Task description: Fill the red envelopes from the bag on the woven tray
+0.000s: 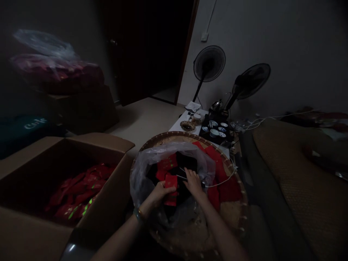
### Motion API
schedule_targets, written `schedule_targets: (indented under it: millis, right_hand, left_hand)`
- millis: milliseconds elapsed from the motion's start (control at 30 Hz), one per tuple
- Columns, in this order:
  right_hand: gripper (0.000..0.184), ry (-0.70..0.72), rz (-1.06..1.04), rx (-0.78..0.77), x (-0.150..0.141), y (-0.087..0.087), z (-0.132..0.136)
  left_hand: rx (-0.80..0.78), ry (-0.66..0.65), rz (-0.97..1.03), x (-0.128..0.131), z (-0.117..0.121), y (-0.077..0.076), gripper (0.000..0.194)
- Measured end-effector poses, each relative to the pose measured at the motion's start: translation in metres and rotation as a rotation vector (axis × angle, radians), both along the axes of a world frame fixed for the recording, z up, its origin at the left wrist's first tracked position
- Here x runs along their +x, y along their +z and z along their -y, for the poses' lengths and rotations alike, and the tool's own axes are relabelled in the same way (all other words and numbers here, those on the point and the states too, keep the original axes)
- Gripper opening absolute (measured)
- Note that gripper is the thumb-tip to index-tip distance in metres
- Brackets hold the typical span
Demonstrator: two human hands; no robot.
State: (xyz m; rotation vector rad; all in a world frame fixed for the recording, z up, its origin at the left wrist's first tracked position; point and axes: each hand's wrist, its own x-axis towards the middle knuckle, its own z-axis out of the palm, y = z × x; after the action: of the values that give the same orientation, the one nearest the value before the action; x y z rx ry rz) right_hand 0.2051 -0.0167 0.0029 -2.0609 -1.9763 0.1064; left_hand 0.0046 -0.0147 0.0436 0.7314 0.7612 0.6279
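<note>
My left hand (pixel 159 194) is closed on a small red packet (pixel 171 182), held upright over an open clear plastic bag (pixel 146 163). My right hand (pixel 193 182) reaches into the same bag with its fingers curled on something dark and thin that I cannot make out. The bag holds more red packets (pixel 166 164) and dark items. It rests in a round woven basket tray (pixel 233 214), where several other red packets (pixel 225 181) lie along the right side.
An open cardboard box (pixel 32 170) at the left holds many red packets (pixel 78 192). Behind the basket stands a low table with a tea set (pixel 216 128) and two standing fans (pixel 209 65). A mat-covered sofa (pixel 293 174) runs along the right. Bagged goods (pixel 54 69) are stacked far left.
</note>
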Motion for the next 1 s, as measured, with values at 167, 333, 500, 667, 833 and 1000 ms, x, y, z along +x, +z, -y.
schedule_targets:
  millis: [167,333,500,667,833,1000]
  right_hand:
    - [0.061,0.01,-0.228,-0.026,0.014,0.013,-0.006]
    - [0.063,0.14,-0.649,-0.215,0.03,0.057,-0.008]
    - [0.057,0.295,-0.7,-0.334,0.015,0.086,-0.008]
    - [0.042,0.34,-0.663,-0.322,0.001,0.089,-0.013]
    - [0.034,0.289,-0.599,-0.266,0.001,0.087,-0.014]
    - [0.035,0.284,-0.569,-0.256,0.002,0.087,-0.012]
  left_hand:
    - [0.002,0.006,-0.052,-0.003,-0.006,-0.005,0.045]
    - [0.031,-0.012,-0.072,0.001,-0.011,-0.007,0.043]
    - [0.037,-0.023,-0.099,0.014,-0.009,-0.004,0.04]
    - [0.039,-0.026,-0.125,0.028,-0.006,0.002,0.042]
    - [0.071,0.004,-0.124,0.037,-0.004,0.001,0.042]
    - [0.089,-0.003,-0.107,0.037,-0.003,-0.004,0.038]
